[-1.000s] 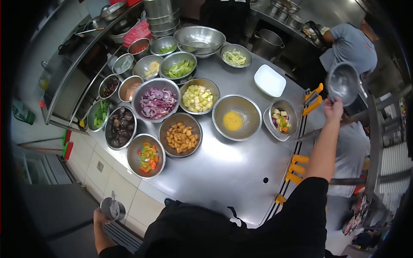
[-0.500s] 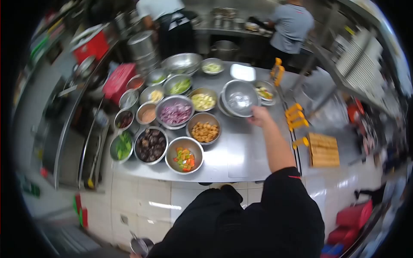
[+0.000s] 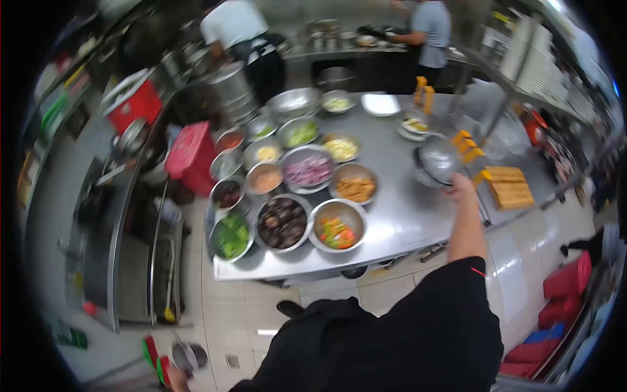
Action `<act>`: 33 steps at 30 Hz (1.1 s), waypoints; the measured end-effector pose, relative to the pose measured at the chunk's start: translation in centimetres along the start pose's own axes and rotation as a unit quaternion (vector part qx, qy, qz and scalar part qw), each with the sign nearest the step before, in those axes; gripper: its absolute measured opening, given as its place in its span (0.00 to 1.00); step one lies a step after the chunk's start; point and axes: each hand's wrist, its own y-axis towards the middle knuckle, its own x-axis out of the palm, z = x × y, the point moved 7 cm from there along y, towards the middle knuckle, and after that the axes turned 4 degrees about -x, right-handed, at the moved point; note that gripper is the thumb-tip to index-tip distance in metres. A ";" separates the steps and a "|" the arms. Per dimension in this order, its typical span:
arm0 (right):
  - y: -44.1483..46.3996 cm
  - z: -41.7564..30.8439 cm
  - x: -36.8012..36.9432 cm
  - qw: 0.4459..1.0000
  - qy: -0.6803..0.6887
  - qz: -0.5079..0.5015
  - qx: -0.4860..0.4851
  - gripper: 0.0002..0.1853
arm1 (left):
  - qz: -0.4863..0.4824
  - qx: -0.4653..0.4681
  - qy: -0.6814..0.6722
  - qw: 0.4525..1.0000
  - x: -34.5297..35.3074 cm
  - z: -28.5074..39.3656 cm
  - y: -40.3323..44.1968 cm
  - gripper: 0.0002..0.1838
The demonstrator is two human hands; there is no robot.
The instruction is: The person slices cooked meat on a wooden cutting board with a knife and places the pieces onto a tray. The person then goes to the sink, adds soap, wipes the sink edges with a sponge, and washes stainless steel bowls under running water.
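My right hand (image 3: 461, 187) is closed on the near rim of a steel mixing bowl (image 3: 439, 157), which looks nested over another bowl and sits slightly tilted at the table's right side. Just beyond it is a small bowl of sliced food (image 3: 416, 123) on a plate. Low at the left, my left hand (image 3: 176, 379) grips a small metal pot (image 3: 189, 357) hanging over the floor; its contents are not clear. Left of the bowl in my right hand are a bowl of golden-brown pieces (image 3: 354, 182) and a bowl of chopped peppers (image 3: 337, 227).
Bowls of red onion (image 3: 307, 168), dark mushroom-like pieces (image 3: 283, 223) and green leaves (image 3: 232, 236) crowd the steel table (image 3: 395, 215). A wooden board (image 3: 509, 188) lies right, near yellow holders (image 3: 467, 147). Two people (image 3: 235, 26) work at the back counter. A red bin (image 3: 191, 157) stands left.
My right hand has moved the steel bowl rightward across the table, towards the yellow holders. The view has turned, and more of my left hand and the small pot shows.
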 end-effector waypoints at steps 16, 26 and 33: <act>-28.8 -9.5 64.9 0.848 -0.187 -0.461 -0.181 0.13 | 0.079 -0.219 -0.344 0.909 -23.1 0.9 34.3 0.10; -66.8 21.3 105.6 0.702 -0.246 -0.649 -0.159 0.15 | 0.150 -0.271 -0.329 0.892 -28.2 -20.7 58.6 0.18; -84.8 41.9 128.1 0.631 -0.417 -0.637 -0.149 0.14 | 0.169 -0.433 -0.442 0.767 -16.2 -39.3 70.8 0.23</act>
